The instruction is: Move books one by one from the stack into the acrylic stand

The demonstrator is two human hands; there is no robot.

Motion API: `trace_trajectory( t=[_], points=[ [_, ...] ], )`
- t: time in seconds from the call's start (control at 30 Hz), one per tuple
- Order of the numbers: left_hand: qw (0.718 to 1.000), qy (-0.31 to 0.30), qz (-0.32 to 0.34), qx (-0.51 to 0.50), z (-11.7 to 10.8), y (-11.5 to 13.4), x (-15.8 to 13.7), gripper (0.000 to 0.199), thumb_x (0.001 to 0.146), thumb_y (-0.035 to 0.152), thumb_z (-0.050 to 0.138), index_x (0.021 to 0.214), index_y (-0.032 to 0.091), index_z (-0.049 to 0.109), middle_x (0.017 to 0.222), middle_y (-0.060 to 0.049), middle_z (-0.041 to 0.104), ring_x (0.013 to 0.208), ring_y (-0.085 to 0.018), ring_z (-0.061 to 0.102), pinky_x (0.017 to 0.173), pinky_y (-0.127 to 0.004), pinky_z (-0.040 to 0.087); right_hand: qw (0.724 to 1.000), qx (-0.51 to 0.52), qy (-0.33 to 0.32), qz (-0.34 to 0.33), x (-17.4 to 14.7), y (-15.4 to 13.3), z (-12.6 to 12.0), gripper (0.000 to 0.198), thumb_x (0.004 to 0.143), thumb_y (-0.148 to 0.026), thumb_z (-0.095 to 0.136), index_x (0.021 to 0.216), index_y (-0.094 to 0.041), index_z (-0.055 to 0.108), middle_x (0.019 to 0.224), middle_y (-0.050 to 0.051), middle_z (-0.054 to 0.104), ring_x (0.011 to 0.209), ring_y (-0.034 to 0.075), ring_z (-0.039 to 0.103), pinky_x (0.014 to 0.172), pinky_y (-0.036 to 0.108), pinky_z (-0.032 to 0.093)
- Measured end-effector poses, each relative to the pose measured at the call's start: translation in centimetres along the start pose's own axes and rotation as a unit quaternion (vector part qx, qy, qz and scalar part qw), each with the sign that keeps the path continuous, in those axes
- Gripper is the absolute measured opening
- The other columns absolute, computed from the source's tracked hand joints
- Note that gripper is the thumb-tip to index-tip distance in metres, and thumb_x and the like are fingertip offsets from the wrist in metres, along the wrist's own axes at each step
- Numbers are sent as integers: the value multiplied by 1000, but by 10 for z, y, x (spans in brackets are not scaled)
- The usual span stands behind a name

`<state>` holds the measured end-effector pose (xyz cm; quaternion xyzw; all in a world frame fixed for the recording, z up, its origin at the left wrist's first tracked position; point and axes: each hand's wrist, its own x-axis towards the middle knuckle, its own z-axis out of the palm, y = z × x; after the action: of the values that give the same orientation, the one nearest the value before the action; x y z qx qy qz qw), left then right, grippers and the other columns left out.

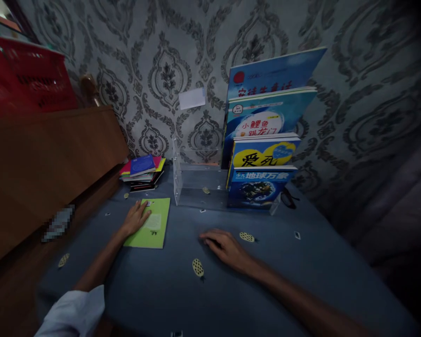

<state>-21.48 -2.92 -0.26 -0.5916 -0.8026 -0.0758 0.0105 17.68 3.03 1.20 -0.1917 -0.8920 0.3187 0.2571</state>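
Observation:
My left hand [136, 219] lies flat on a lime-green book [157, 229], its fingers stretched over the upper left of the cover. The book lies on the dark blue-grey tablecloth. My right hand [226, 247] rests on the cloth to the right of the book, apart from it. Its fingers are loosely bent, with a gap by the thumb, and nothing shows in them. Behind the hands stands a clear acrylic book rack [177, 178]. Its right side holds several upright books in steps, with a blue book showing a globe [261, 189] in front.
A pile of small books [142, 167] with a blue one on top sits at the back left. Dark glasses [289, 199] lie beside the rack. A brown wooden piece of furniture [56, 159] bearing a red box [28, 77] stands at left. Patterned wallpaper backs the table.

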Motion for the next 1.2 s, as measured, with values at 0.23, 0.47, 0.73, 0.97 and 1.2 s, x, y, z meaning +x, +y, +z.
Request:
trace_trajectory(
  t=[0.23, 0.47, 0.73, 0.97, 1.2],
  points=[
    [999, 9, 42, -25, 11, 6, -37, 69, 99, 55, 37, 157, 17, 31, 164, -17, 27, 153, -32, 22, 120, -51, 29, 1000, -9, 5, -22, -1, 0, 2, 31, 99, -23, 45, 115, -20, 71, 107, 10, 76, 99, 22, 70, 90, 37, 55],
    [996, 14, 77, -38, 14, 27, -57, 76, 98, 61, 36, 157, 12, 31, 164, -17, 26, 154, -34, 15, 123, -52, 23, 998, -45, 6, -53, -4, 9, 7, 31, 101, -23, 44, 117, -19, 70, 105, 10, 76, 98, 22, 69, 88, 37, 55],
    [995, 37, 77, -49, 20, 38, -74, 75, 99, 59, 37, 158, 15, 29, 165, -15, 26, 154, -35, 11, 122, -53, 25, 995, -74, 11, -59, -9, 9, 10, 31, 102, -25, 42, 118, -21, 69, 105, 10, 75, 98, 22, 69, 97, 41, 52],
    [992, 73, 93, -52, 28, 50, -98, 72, 99, 58, 38, 156, 15, 32, 163, -15, 30, 153, -32, 19, 122, -52, 29, 995, -77, 11, -64, -10, 15, 13, 32, 103, -26, 42, 119, -19, 69, 102, 10, 75, 96, 22, 69, 100, 43, 51],
    [991, 79, 84, -66, 29, 68, -121, 72, 98, 58, 38, 154, 11, 36, 161, -18, 33, 152, -32, 24, 122, -51, 31, 993, -92, 10, -69, -10, 16, 15, 31, 103, -23, 42, 118, -17, 69, 101, 10, 75, 96, 23, 68, 94, 42, 53]
  ],
)
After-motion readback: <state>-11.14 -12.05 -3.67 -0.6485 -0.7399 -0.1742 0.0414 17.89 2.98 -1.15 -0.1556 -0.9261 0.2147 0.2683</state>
